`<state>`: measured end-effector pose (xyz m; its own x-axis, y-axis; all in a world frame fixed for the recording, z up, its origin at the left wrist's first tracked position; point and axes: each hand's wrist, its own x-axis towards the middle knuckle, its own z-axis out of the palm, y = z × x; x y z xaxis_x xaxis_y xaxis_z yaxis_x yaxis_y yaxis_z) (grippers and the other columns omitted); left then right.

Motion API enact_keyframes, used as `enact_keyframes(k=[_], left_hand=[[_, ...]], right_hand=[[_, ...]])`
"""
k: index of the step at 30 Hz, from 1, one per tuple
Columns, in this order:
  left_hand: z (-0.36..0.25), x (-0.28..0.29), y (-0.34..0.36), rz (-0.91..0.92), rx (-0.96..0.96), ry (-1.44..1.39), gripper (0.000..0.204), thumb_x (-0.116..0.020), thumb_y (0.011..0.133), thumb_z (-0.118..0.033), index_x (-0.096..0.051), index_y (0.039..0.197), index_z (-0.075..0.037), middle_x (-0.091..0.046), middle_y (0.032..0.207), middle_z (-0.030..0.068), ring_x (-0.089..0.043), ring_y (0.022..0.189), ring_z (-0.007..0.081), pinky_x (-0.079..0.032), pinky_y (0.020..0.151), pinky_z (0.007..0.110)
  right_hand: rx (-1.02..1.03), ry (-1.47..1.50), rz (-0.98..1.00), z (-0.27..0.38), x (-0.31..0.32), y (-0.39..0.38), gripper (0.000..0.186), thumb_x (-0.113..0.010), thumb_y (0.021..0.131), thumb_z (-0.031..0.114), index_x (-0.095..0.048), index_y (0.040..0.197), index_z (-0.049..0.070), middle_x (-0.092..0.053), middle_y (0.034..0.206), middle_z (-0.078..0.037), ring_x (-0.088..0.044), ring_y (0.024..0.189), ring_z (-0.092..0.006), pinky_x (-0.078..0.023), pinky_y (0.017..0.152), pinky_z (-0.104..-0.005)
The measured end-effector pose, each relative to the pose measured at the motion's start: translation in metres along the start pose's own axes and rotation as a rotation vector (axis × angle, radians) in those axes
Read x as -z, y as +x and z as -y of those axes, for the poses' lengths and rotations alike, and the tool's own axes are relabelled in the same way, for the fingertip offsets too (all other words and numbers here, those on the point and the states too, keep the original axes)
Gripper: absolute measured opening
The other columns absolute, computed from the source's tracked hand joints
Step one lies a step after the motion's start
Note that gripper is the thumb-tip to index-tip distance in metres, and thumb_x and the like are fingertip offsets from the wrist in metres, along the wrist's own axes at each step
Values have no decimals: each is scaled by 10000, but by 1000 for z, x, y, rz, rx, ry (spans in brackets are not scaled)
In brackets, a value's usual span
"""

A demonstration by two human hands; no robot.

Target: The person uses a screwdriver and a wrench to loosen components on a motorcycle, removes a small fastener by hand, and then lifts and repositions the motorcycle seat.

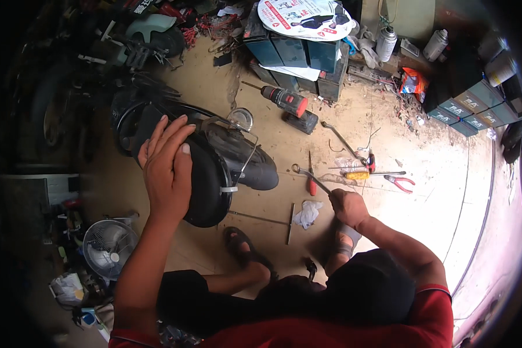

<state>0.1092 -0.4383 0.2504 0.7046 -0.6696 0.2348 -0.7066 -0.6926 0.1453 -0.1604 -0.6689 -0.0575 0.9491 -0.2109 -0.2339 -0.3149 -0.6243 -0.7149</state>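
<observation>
My left hand [169, 165] lies with fingers stretched out on a black vehicle, over its dark seat-like part [207, 194]. A curved dark fender [260, 168] and a round light or reflector [240, 119] show beside that part. My right hand [349, 207] is closed round the near end of a ring spanner [321, 185], its ring end pointing forward left above the floor. Below the spanner lies a red-handled screwdriver [312, 185]. Farther right are a second spanner [342, 140], a yellow-handled screwdriver [357, 175] and red-handled pliers [401, 183].
A cordless drill [287, 101] lies ahead on the floor. A T-handle wrench [290, 223] and crumpled white paper [308, 214] lie near my feet. Battery stacks [290, 51] stand at the back, with more batteries [470, 107] and spray cans [386, 44] to the right. A fan [110, 248] stands left.
</observation>
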Motion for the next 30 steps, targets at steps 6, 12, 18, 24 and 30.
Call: enact_keyframes(k=[6,12,18,24,30], left_hand=[[3,1,-2,36,13,-41,358,-451,1074,-209,-682,1316,-84,-608,1467,91,-393,1508,320,-195,1236,492],[7,-3,-1,76,0,-73,376,-433,1080,-189,-667,1332,-37,-600,1466,127,-386,1507,345,-269,1233,510],[9,-3,2,61,-17,-97,383,-437,1056,-171,-678,1298,3,-609,1449,163,-399,1497,364,-298,1224,493],[5,2,3,45,-4,-94,370,-447,1042,-142,-687,1282,4,-625,1431,156,-402,1497,357,-283,1230,487],[0,3,4,49,30,-95,363,-454,1030,-123,-693,1275,1,-629,1431,151,-405,1498,346,-252,1239,480]], right_hand=[[-231,1,72,-44,-38,-11,197,-615,961,210,-637,1067,45,-703,944,-259,-690,841,-436,-549,754,-536],[-11,473,60,35,-26,68,752,-754,890,265,-421,1502,-17,-565,1406,-233,-528,1317,-390,-443,1106,-446],[553,512,-89,110,-34,127,814,-820,830,281,-432,1490,6,-597,1365,-245,-573,1271,-396,-439,1108,-459],[369,470,-90,132,-43,115,747,-846,784,250,-506,1396,-10,-600,1379,-245,-581,1270,-393,-456,1084,-459],[318,490,-175,139,-40,113,722,-851,785,276,-539,1369,-9,-625,1343,-239,-596,1242,-411,-477,1058,-464]])
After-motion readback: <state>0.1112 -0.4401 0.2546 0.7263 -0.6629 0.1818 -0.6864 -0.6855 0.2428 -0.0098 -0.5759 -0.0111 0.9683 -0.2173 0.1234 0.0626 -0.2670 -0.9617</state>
